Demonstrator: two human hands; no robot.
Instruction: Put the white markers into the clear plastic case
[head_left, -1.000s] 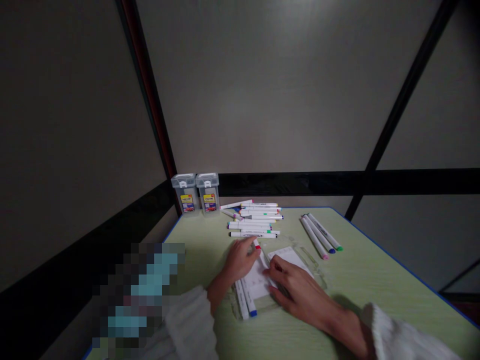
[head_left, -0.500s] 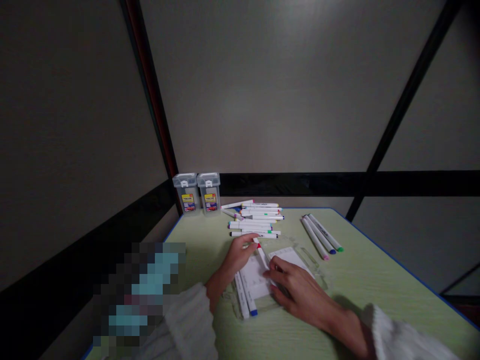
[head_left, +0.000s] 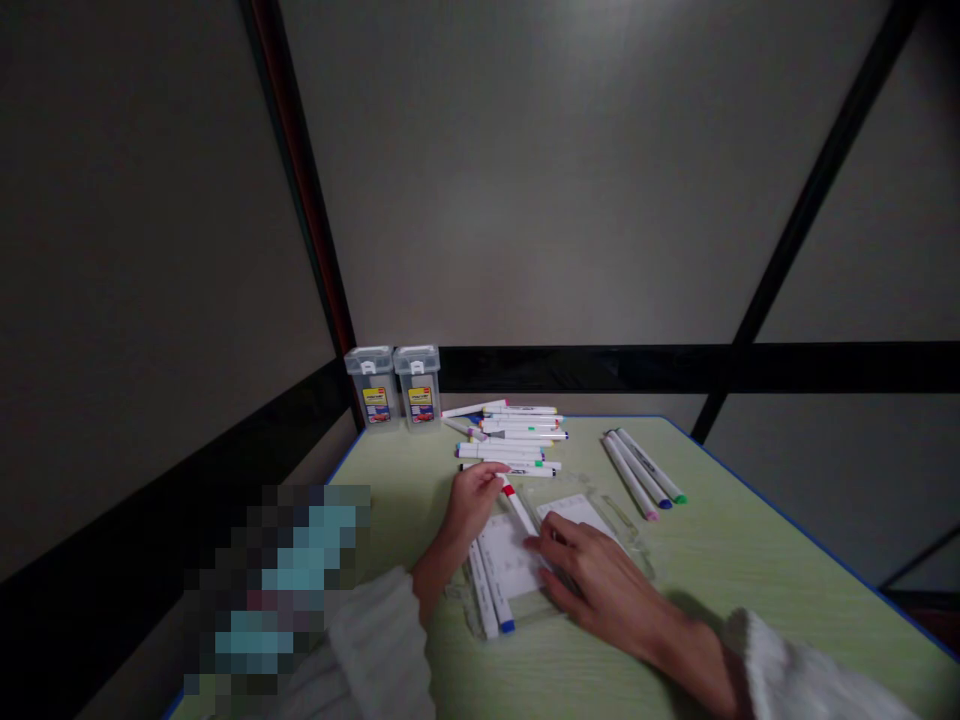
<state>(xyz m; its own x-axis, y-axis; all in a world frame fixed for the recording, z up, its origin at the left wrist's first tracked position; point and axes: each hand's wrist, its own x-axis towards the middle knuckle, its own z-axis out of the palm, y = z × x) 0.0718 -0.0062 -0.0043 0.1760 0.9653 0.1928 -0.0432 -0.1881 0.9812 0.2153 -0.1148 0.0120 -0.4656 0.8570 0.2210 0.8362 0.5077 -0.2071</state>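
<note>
A white marker with a red band (head_left: 523, 512) slants over a clear plastic case (head_left: 540, 606). My left hand (head_left: 474, 500) is closed, thumb and fingers pinching the marker's far end. The fingers of my right hand (head_left: 592, 572) are bent around its near end, and their grip is partly hidden. Inside the case, a white paper insert (head_left: 514, 560) shows under the hands. Two white markers lie side by side along the case's left side, a blue-ended marker (head_left: 496, 588) and a white-ended marker (head_left: 482, 595).
Several loose white markers (head_left: 517, 436) with coloured ends lie in a pile beyond the case. Three more markers (head_left: 641, 470) rest to the right. Two lidded clear boxes (head_left: 418, 388) stand at the back left, near the wall. The light green table (head_left: 757, 560) has a blue edge.
My left hand has shifted slightly left, and the red-banded end of the marker has swung left with it. My right hand has barely moved.
</note>
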